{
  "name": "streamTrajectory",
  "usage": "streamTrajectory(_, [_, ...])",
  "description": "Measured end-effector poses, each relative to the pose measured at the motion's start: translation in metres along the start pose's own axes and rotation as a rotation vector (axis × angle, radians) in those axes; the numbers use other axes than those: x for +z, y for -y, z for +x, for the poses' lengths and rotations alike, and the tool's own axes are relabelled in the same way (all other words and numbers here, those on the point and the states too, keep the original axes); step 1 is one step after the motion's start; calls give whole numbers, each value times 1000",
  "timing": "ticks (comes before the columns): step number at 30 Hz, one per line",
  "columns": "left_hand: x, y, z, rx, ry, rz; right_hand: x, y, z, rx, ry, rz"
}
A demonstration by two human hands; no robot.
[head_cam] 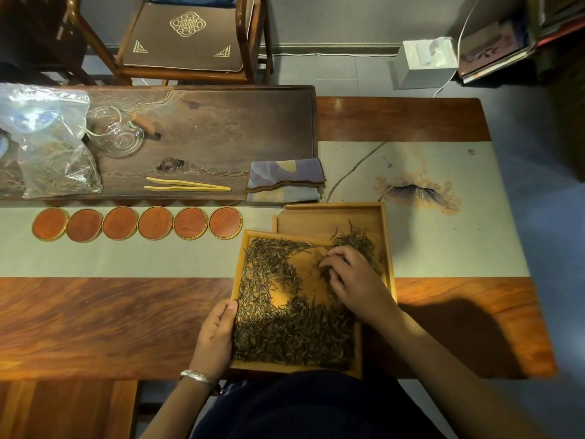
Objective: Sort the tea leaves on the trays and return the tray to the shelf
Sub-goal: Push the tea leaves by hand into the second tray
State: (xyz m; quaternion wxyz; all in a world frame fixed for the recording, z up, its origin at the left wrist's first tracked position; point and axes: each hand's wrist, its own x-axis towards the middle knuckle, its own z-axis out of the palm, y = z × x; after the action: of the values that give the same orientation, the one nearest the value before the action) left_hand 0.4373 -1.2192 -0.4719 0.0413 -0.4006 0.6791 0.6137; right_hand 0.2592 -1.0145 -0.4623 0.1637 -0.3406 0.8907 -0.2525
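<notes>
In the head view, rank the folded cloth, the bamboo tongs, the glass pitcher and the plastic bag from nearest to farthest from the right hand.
From the right hand:
1. Folded cloth, just beyond the trays.
2. Bamboo tongs, left of the cloth.
3. Glass pitcher, farther back and left.
4. Plastic bag, at the far left edge.

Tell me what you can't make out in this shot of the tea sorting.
All from the head view:
- Whether the right hand pinches any leaves: its fingertips are curled down into the tea leaves.
- The front tray's near edge: covered by the person's dark clothing.
- The back tray's floor: mostly hidden by the front tray and the hand.
- The plastic bag's contents: blurred by glare and cut off at the left edge.
- The shelf: not in view.
</notes>
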Motion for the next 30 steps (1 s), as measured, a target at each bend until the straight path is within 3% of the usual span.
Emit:
streamTrajectory(17, [-7, 13, -6, 4, -1, 11, -9, -12, 0, 124, -116, 96])
streamTrajectory(22, [-9, 18, -5, 22, -1, 0, -12, -5, -4, 39, -174, 66])
streamTrajectory(30, [-8, 18, -7, 48, -15, -8, 2, 15, -37, -227, 139, -121])
